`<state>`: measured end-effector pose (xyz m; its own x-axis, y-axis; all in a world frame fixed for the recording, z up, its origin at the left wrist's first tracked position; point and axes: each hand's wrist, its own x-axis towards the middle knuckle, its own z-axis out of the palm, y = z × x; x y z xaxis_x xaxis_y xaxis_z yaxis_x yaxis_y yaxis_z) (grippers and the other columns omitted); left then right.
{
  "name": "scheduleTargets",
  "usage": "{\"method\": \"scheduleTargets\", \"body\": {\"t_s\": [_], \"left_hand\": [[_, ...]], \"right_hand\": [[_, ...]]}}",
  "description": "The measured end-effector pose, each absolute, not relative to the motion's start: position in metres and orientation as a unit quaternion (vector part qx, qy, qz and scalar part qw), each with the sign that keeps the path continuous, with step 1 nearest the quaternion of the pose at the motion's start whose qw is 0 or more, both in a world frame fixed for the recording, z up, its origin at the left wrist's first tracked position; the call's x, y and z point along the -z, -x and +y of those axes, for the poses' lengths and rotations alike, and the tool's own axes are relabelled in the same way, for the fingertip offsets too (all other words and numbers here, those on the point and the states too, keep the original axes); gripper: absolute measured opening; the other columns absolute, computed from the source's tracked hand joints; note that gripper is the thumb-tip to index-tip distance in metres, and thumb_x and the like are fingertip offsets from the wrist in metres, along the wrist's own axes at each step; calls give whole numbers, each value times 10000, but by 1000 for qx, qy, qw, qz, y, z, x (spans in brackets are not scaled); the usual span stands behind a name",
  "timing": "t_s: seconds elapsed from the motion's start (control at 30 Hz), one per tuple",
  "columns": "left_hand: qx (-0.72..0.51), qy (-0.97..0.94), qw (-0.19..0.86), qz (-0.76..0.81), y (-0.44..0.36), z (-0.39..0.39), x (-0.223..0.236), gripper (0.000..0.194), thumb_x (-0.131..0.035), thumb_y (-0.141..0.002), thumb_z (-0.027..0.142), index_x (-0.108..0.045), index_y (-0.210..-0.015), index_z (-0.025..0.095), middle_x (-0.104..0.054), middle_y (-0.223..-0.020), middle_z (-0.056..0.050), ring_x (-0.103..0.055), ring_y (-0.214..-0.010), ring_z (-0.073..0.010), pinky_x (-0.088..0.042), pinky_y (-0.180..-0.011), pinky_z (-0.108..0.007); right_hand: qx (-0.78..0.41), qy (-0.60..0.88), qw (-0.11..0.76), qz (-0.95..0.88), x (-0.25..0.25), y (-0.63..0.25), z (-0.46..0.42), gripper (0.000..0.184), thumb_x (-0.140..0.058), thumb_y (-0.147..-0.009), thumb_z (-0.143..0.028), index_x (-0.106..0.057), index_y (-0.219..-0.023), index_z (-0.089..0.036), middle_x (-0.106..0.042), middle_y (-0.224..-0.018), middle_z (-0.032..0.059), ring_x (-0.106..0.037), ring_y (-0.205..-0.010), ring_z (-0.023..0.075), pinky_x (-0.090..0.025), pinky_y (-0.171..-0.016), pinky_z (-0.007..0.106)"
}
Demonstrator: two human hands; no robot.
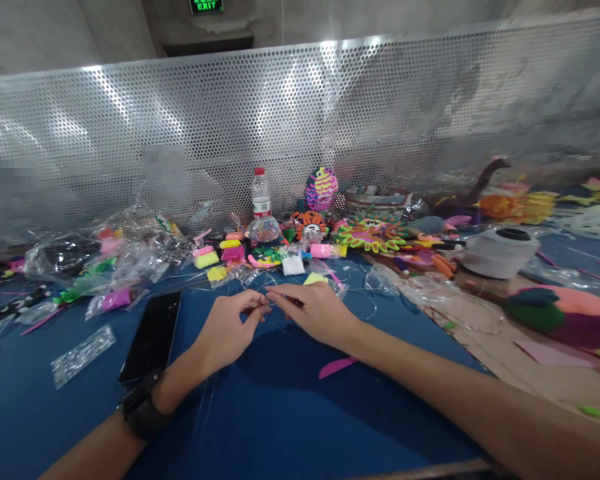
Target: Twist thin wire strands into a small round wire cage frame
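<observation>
Head view | left hand (229,327): just right of phone (153,337), fingertips pinched together | right hand (323,310): farther right of phone, also pinched, meeting left; can't tell on what | thread (375,308): loop well right of phone | pink blade (336,367): right of phone

The tabletop (280,427) is deep blue. The phone (151,337) and the watch (143,407) are black. The thin thread (376,308) looks pale, and the flat strip (336,367) is bright pink. The bottle cap (259,171) is red. The oval picture (322,189) has wavy yellow, pink and purple stripes. The silver screen (230,120) is dotted with little round holes. The exit sign (207,7) has green letters.
</observation>
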<state>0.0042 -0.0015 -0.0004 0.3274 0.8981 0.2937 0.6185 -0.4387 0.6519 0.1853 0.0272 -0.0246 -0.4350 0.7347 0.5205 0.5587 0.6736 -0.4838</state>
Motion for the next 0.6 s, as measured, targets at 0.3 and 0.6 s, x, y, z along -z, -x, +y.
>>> {"method": "scheduleTargets", "body": {"t_s": [0.3, 0.6], "left_hand": [[-366, -738, 301, 480, -2, 0, -5, 108, -558, -841, 203, -639, -892, 152, -729, -785, -41, -692, -720, -170, -558, -722, -295], [-359, -742, 311, 473, 2, 1, -1, 106, -549, -848, 206, -638, -888, 162, -740, -833, -50, -704, -742, -173, -563, -732, -304]], "right_hand": [[86, 325, 344, -877, 28, -187, 24, 349, -397, -950, -334, -701, -1108, -269, -730, -725, 23, -605, -562, 118, -337, -480, 237], [106, 341, 313, -880, 33, -189, 32, 347, -387, -953, -327, -681, -1133, -293, -713, -685, 13, -567, -544, 106, -280, -471, 247]]}}
